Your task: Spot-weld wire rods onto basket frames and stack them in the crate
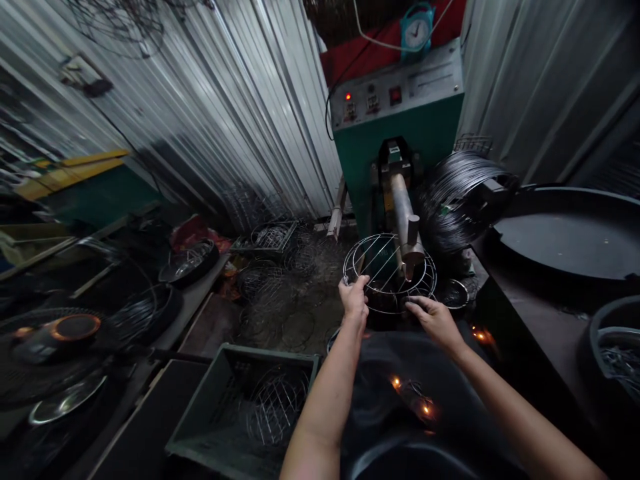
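A round wire rack [381, 275], made of two rings with straight bars across, is held at the tip of a spot welder's arm [404, 217]. My left hand [355, 298] is closed on the rack's left rim, thumb on top. At the near right rim, my right hand [434, 321] pinches the wire with thumb and fingertips; any small piece between those fingers is too dark to make out. The welder's pointed lower tip meets the rack near its right side. Orange sparks [411, 397] glow over the dark cloth below my hands.
A green crate [200, 427] with wire racks in it stands at lower left. The green welder cabinet [400, 110] rises ahead, its red light on. Right of it are a wire coil [457, 193] and a large dark basin [565, 230]. Wire pieces litter the floor [295, 320].
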Motion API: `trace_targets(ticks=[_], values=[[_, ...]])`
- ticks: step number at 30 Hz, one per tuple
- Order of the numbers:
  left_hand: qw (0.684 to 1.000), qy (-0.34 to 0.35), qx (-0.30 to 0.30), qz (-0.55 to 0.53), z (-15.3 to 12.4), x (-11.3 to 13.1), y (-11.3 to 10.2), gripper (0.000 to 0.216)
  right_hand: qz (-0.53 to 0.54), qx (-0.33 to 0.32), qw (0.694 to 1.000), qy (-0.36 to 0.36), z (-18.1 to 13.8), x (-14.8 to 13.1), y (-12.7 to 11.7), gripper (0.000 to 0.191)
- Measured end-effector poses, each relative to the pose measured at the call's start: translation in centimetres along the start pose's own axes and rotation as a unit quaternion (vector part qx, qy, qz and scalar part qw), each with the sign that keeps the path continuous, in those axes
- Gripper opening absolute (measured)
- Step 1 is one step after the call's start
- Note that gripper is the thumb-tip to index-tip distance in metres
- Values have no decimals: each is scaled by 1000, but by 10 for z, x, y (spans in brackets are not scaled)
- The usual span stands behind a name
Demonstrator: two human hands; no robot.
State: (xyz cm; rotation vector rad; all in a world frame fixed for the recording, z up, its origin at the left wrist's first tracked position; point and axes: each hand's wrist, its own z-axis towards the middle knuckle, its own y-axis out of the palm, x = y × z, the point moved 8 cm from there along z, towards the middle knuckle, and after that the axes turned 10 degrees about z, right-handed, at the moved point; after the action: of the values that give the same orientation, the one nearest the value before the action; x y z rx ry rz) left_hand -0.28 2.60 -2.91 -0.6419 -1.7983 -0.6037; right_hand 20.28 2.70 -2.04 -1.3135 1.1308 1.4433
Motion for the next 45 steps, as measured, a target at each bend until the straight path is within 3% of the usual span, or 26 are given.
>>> trace_targets(ticks=[6, 16, 35, 45], values=[[1000, -14, -8, 1, 1, -4, 2, 44, -23, -28, 999, 25, 5, 1, 2, 34], [1000, -17, -5, 24, -2, -2, 6, 39, 36, 23, 999, -11, 4, -2, -4, 43], [998, -46, 11, 28, 5, -8, 13, 43, -6, 13, 999, -31, 17, -16, -9, 43], [997, -69, 15, 22, 4, -13, 15, 41, 16, 17, 1000, 8, 23, -6, -6, 35]])
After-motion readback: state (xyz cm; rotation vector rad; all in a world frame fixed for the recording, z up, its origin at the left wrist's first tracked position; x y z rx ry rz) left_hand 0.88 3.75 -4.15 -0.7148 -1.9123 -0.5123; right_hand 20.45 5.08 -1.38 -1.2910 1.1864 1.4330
